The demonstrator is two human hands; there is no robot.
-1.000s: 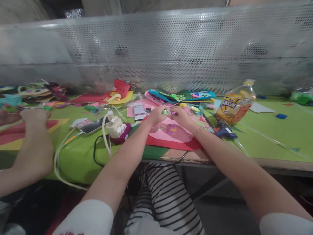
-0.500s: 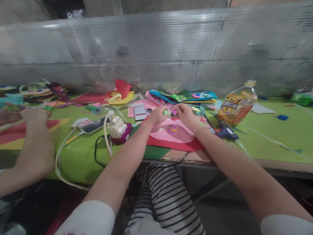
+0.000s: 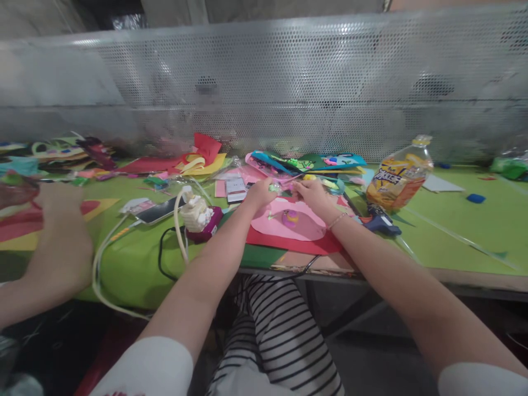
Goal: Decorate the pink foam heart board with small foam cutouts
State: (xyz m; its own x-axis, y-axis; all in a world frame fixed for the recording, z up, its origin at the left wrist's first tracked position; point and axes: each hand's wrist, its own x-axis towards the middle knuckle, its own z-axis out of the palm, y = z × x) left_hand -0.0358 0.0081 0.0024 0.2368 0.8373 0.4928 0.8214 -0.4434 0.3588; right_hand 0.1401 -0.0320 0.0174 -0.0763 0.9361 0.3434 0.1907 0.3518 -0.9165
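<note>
My left hand (image 3: 262, 193) is closed on a small light-green piece, its fingers pinched at the back of the pink sheet. Close beside it, my right hand (image 3: 310, 192) is closed near a small pink piece; what exactly its fingertips grip is too small to make out. Below both hands lies the pink rounded sheet (image 3: 272, 226), on top of a red sheet (image 3: 264, 240). A purple and yellow round shape (image 3: 290, 218) sits on the pink sheet. Behind the hands is a pile of blue, green and pink decorated pieces (image 3: 305, 163).
A drink bottle (image 3: 398, 179) and a dark blue glue gun (image 3: 381, 221) stand and lie to the right. Left are a purple-based power adapter (image 3: 204, 224), cables and a phone (image 3: 161, 212). Another person's arm (image 3: 61, 236) rests at far left. A perforated metal screen (image 3: 264, 88) spans the back.
My two hands have shifted slightly left and remain close together over the sheet. At far left, the other person's hand has moved a little.
</note>
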